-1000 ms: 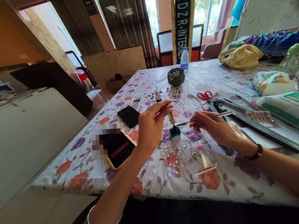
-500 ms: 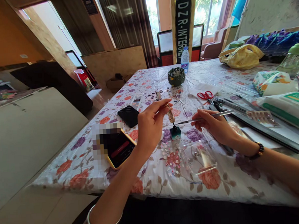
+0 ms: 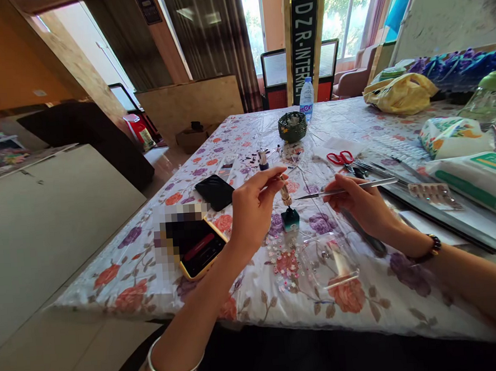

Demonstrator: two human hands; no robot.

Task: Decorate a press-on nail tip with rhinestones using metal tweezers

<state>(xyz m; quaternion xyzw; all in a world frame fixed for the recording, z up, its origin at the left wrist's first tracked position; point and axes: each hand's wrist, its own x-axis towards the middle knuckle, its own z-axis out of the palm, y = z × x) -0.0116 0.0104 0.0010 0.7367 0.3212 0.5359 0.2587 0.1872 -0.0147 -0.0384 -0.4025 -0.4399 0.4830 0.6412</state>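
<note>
My left hand (image 3: 253,210) pinches the gold cap (image 3: 285,194) of a small square dark green bottle (image 3: 291,221), like a nail polish bottle. The cap's dark stem stands at the bottle's mouth; how deep it reaches is hidden. My right hand (image 3: 361,209) grips a slim silver tool (image 3: 376,183) like a fine brush, held almost level. Its dark pointed tip lies just right of the cap, apart from it. In front of the bottle are scattered tiny flower-shaped decorations (image 3: 284,261) and a clear plastic case (image 3: 332,261).
Left of my left hand lie a yellow-cased phone (image 3: 199,247) and a black flat device (image 3: 215,192). Red-handled scissors (image 3: 341,158), long dark strips and a wipes pack (image 3: 478,180) are at right. A woven basket (image 3: 292,128) and water bottle (image 3: 306,99) stand farther back.
My right hand has drawn the silver tool a little right and up, so its tip has moved off from the bottle's mouth. My left hand has shifted slightly right with the cap.
</note>
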